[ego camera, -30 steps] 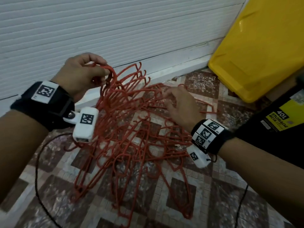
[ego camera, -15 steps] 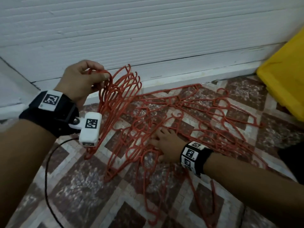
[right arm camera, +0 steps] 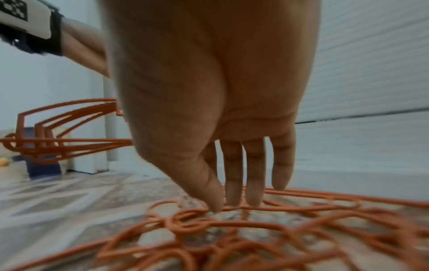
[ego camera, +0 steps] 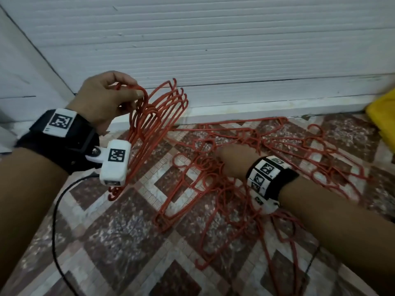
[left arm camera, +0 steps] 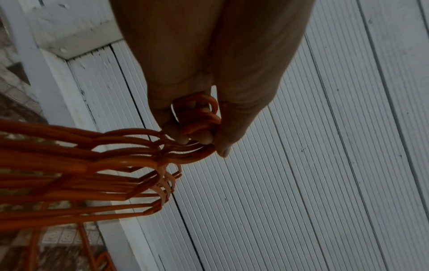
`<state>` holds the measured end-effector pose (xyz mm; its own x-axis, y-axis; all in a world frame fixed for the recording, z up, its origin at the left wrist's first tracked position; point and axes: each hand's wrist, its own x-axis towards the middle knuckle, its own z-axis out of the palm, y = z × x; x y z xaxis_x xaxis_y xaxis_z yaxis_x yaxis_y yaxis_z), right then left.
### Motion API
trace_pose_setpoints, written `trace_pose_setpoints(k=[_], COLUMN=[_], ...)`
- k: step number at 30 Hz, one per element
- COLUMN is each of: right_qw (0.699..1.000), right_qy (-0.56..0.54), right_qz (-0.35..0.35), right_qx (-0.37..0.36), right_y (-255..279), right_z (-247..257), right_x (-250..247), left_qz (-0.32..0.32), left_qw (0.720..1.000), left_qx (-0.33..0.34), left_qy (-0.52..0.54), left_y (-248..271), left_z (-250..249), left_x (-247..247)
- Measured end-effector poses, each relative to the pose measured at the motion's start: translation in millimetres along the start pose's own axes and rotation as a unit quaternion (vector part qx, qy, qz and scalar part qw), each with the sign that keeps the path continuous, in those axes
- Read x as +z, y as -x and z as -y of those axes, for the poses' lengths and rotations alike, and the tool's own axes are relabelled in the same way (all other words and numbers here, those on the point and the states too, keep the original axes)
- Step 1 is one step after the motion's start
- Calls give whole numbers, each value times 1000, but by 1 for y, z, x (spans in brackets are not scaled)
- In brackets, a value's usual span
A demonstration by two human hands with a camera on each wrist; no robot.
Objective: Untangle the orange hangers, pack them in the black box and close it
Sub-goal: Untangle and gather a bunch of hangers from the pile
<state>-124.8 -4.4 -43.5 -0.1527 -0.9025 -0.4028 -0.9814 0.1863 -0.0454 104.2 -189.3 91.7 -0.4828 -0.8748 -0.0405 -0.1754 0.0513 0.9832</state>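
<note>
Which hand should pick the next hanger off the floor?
Probably the right hand: its straight fingers already touch the tangled orange plastic hangers on the floor, while the left hand grips the sorted hanger bunch.

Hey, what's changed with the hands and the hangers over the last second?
The right hand came down from the far side of the pile to its near middle, fingers straight, touching the hangers on the floor. These now lie spread flatter and wider along the wall. The bunch of hangers hangs free of that pile. The left hand grips the bunch by the hooks, raised as before.
</note>
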Motion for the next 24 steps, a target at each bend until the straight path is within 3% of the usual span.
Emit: trace_pose_setpoints(k=[2,6,11,17,20,24], right_qw=[1000,999,999,1000,997,996], right_qy=[-25,40,-10,8,68,69], right_qz=[6,33,53,-28,33,27], right_qx=[-9,-11,-10,2,-32,-55], right_y=[-24,-60,-81,-85,-88,-88], right_z=[33,58,43,17,-5,-18], right_x=[2,38,26,17,27,24], left_qz=[-12,-22,-37,-36,-34,-36], left_qw=[1000,1000,999,999,999,998], left_qx=[-5,-14,-17,-26,-33,-47], left_qy=[5,0,-14,-10,-7,2], left_y=[4,13,19,19,19,18], left_z=[1,2,3,6,9,13], left_x=[-10,-22,-37,-43,-40,-35])
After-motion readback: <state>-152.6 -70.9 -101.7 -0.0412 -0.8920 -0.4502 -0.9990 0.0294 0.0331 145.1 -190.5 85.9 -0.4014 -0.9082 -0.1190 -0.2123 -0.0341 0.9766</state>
